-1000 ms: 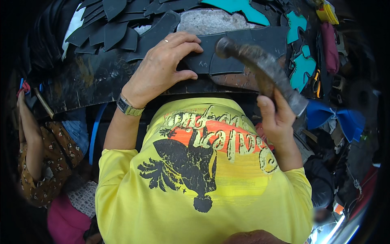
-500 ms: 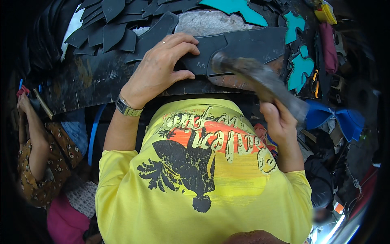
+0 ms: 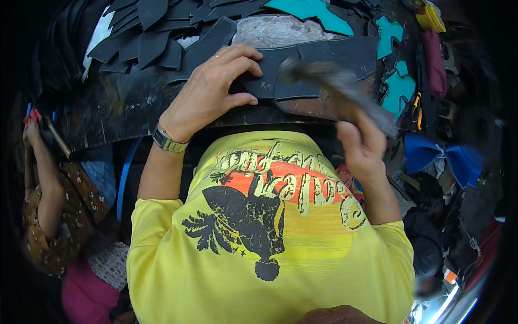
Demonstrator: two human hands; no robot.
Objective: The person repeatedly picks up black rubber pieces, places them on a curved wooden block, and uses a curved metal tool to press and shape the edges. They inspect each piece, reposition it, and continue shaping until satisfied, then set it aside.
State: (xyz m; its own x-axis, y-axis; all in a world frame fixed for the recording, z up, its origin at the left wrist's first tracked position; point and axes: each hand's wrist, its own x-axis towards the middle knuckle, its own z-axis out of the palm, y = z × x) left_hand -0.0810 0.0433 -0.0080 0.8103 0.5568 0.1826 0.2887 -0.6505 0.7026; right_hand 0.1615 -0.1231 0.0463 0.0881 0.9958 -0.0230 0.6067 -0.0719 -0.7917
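My left hand (image 3: 213, 89) rests on a dark flat sheet piece (image 3: 270, 73), its curved fingers and thumb spread apart and pressing on the surface. My right hand (image 3: 364, 141) is wrapped round a hammer (image 3: 332, 81), which is smeared by motion. The dark end of the hammer hangs over the piece, just right of my left fingers. Another dark sheet piece (image 3: 340, 54) lies against the first along a curved seam. Under their near edge shows a worn brownish surface (image 3: 310, 108).
Stacked dark cut pieces (image 3: 154, 46) lie at the far left of the dark worktable (image 3: 118, 121). Teal cut pieces (image 3: 398, 92) and orange-handled scissors (image 3: 416, 110) are on the right. A grey stone-like slab (image 3: 280, 29) sits behind. Another person's hands (image 3: 32, 129) work at the left.
My right hand and the hammer have shifted slightly left, and the hammer's end is a little higher. My left hand and the piece under it stay nearly in place.
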